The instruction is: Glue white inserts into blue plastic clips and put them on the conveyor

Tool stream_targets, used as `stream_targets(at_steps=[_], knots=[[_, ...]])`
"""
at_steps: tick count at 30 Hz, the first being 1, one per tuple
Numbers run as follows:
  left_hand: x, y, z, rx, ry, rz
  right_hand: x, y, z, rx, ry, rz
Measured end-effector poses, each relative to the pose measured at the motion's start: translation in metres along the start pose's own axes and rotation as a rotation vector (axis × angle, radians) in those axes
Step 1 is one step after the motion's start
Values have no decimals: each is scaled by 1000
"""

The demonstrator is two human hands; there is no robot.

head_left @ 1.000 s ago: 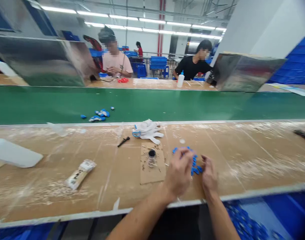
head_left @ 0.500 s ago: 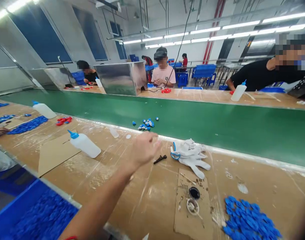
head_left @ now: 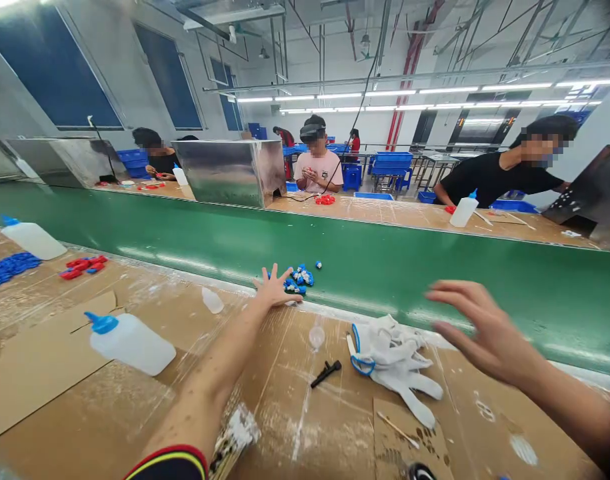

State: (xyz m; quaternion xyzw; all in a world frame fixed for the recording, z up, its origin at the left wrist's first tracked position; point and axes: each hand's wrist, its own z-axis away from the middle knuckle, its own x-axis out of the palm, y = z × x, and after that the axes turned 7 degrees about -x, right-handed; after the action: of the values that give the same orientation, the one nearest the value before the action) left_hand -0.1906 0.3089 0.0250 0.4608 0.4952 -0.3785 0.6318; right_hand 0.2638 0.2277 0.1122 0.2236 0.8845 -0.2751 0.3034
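My left hand point(head_left: 275, 288) is stretched far forward with fingers spread, its fingertips at the edge of the green conveyor belt point(head_left: 385, 267), right beside a small cluster of blue and white parts point(head_left: 299, 279). It holds nothing. My right hand point(head_left: 477, 328) hovers in the air over the bench on the right, fingers apart and empty, above and to the right of a pair of white gloves point(head_left: 395, 360).
On the brown bench lie a white squeeze bottle with a blue cap point(head_left: 129, 343), a small black piece point(head_left: 326, 373), a clear cap point(head_left: 317, 337), cardboard sheets point(head_left: 39, 363), red parts point(head_left: 82, 265). Other people work across the belt beside a metal box point(head_left: 229, 171).
My left hand has reached further forward to the blue parts on the belt and spread its fingers. My right hand has come up into view. The camera has tilted up.
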Motion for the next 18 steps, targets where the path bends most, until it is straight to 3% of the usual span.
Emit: stream_targets(at_steps=[2,3,6,10,13,18], knots=[[11,5,-13,32,0,-3,45,19,-67,-151,-499,98],[15,8,-19,50,7,-2,74,28,-95,-171,-604,107],[25,14,-33,116,43,2,166,48,-152,-180,-766,131],[30,16,-50,228,88,-2,260,68,-173,-169,-861,151],[30,15,-59,332,85,-15,293,78,-173,-201,-887,136],[29,19,-63,438,110,-35,303,77,-164,-297,-834,103]])
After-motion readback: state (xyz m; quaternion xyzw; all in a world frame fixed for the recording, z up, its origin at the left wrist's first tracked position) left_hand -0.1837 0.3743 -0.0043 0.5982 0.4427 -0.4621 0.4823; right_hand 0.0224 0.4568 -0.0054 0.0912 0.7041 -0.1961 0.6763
